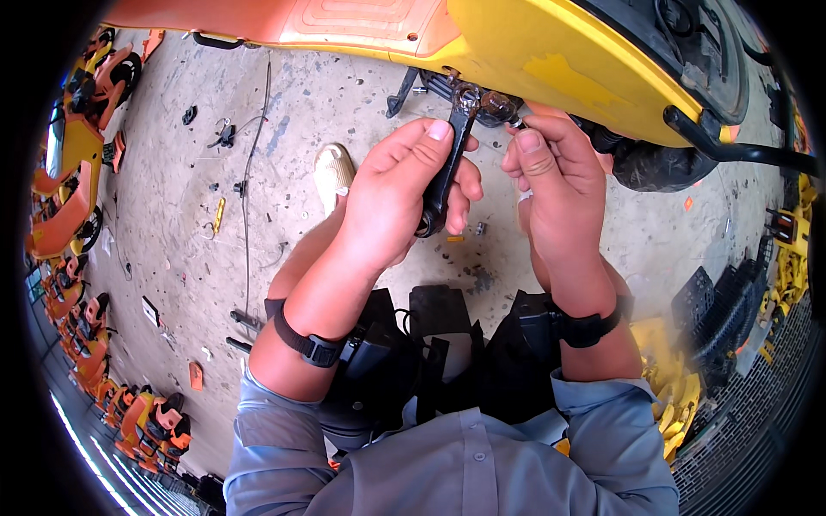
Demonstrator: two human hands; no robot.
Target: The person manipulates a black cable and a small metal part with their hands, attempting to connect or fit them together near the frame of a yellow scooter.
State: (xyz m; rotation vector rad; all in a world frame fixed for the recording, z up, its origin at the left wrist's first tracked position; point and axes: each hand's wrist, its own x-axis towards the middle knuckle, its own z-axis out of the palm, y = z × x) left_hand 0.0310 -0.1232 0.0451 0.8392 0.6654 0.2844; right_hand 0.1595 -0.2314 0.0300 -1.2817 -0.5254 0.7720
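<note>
My left hand (pixel 396 181) is closed around a black crank arm (pixel 446 172), whose lower end sticks out below my fingers. Its greasy, metallic upper end (pixel 465 97) lies close against the underside of a yellow and orange vehicle body (pixel 516 64). Beside that end is a brownish round metal part (pixel 497 107). My right hand (pixel 561 176) pinches a small shiny metal piece (pixel 517 124) between thumb and fingers, right next to the round part. What exactly this piece is, I cannot make out; my fingertips cover most of it.
A black kickstand-like lever (pixel 402 93) hangs under the body. Concrete floor holds scattered small parts, a yellow-handled tool (pixel 218 217) and a long thin cable (pixel 250 172). Orange and yellow vehicles (pixel 73 202) line the left. Yellow panels (pixel 667 370) and black baskets (pixel 723 310) lie right.
</note>
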